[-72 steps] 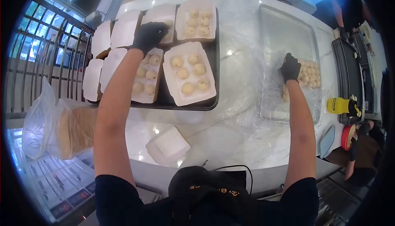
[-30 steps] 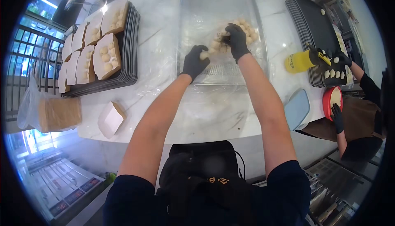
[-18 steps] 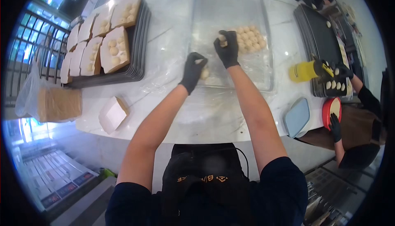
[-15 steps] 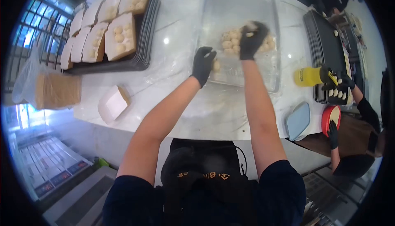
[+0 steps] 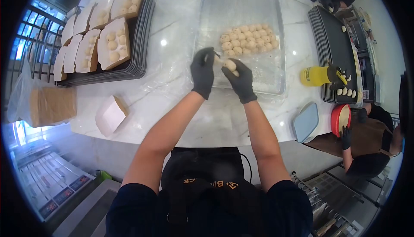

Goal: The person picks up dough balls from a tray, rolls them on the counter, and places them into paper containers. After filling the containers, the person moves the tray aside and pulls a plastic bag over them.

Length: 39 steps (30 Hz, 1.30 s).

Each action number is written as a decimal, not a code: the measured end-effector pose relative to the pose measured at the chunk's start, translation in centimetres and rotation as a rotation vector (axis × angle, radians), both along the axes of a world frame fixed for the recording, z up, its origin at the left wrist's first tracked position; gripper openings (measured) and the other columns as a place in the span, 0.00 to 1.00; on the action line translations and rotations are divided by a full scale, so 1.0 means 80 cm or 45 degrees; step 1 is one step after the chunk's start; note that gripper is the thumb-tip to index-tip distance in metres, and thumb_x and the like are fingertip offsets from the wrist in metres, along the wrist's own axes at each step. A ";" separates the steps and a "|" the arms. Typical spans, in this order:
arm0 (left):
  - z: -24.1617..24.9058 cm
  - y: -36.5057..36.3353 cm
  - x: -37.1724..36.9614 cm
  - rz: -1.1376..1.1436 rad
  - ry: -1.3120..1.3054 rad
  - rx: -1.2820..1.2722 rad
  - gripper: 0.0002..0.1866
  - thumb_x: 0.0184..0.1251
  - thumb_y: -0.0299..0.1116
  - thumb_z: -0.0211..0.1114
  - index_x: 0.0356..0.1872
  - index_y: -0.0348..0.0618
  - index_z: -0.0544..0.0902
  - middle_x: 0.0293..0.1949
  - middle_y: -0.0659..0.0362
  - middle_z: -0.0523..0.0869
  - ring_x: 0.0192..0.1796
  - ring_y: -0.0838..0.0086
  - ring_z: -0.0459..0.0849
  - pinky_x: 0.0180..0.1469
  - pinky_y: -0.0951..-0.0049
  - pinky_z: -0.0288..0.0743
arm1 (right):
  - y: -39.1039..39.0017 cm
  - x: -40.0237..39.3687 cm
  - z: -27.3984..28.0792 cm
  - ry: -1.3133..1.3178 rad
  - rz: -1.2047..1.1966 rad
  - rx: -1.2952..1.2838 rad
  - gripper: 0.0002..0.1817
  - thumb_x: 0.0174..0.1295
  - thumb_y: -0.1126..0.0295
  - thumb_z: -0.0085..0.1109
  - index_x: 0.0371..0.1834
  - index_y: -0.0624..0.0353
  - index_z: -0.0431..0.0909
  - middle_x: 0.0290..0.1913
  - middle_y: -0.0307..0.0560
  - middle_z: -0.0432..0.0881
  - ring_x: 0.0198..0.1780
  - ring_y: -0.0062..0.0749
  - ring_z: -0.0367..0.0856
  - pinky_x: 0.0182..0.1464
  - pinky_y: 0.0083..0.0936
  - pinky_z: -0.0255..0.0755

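Note:
My right hand (image 5: 240,81), in a black glove, pinches a round, speckled dough ball (image 5: 230,65) over the near left part of a clear, shallow tray (image 5: 281,75). Close beside it, my left hand (image 5: 202,74), gloved in black too, has its fingers curled around a pale dough ball (image 5: 218,60), partly hidden by the glove. Just beyond my hands, several dough balls (image 5: 251,38) sit packed together in rows inside the tray.
Paper boxes (image 5: 113,43) with dough balls stand on stacked black trays (image 5: 140,60) at left. An opened paper box (image 5: 111,115) and a bagged brown stack (image 5: 54,105) lie nearer. At right are a yellow bottle (image 5: 315,76), blue lid (image 5: 306,122), red container (image 5: 340,120) and co-workers' gloved hands.
My right hand has come back from the dough balls toward my left hand, carrying one. My left hand has closed around the ball near its fingers. The whole view has shifted slightly.

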<state>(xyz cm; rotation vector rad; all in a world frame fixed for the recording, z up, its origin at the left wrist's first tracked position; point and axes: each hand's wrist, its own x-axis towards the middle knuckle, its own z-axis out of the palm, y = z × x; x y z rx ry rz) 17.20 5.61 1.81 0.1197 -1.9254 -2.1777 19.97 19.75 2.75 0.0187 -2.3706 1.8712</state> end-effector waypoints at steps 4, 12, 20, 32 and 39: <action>0.026 -0.070 0.001 0.281 0.143 0.603 0.12 0.75 0.30 0.61 0.55 0.39 0.80 0.43 0.63 0.81 0.43 0.74 0.80 0.50 0.75 0.75 | 0.045 -0.064 -0.033 0.234 -0.270 0.093 0.28 0.57 0.65 0.76 0.59 0.64 0.79 0.44 0.51 0.88 0.44 0.35 0.86 0.50 0.30 0.78; 0.032 -0.201 0.212 -0.276 -0.130 -0.847 0.16 0.64 0.27 0.67 0.53 0.43 0.80 0.47 0.56 0.83 0.51 0.69 0.82 0.56 0.71 0.74 | 0.050 0.091 -0.023 0.361 -0.263 0.551 0.18 0.59 0.72 0.71 0.52 0.61 0.80 0.42 0.47 0.85 0.41 0.33 0.82 0.48 0.30 0.77; -0.049 -0.240 0.249 -0.463 0.197 -1.728 0.21 0.63 0.35 0.67 0.58 0.45 0.81 0.62 0.55 0.82 0.69 0.59 0.75 0.76 0.49 0.56 | -0.041 0.182 -0.098 0.482 0.103 0.903 0.16 0.56 0.72 0.69 0.50 0.53 0.84 0.53 0.50 0.85 0.60 0.47 0.81 0.62 0.41 0.75; -0.109 -0.283 0.202 -0.271 0.432 -1.564 0.23 0.66 0.36 0.63 0.63 0.46 0.79 0.67 0.54 0.77 0.73 0.57 0.69 0.78 0.48 0.53 | -0.025 0.182 -0.126 0.286 0.140 0.992 0.22 0.57 0.70 0.71 0.57 0.55 0.82 0.61 0.52 0.81 0.68 0.48 0.75 0.71 0.39 0.69; -0.117 -0.261 0.234 -0.863 0.426 -1.168 0.20 0.68 0.36 0.62 0.61 0.46 0.80 0.62 0.51 0.81 0.68 0.55 0.74 0.75 0.53 0.61 | -0.062 0.262 -0.121 0.384 0.356 0.680 0.15 0.56 0.68 0.71 0.47 0.57 0.87 0.54 0.52 0.86 0.59 0.51 0.81 0.67 0.40 0.72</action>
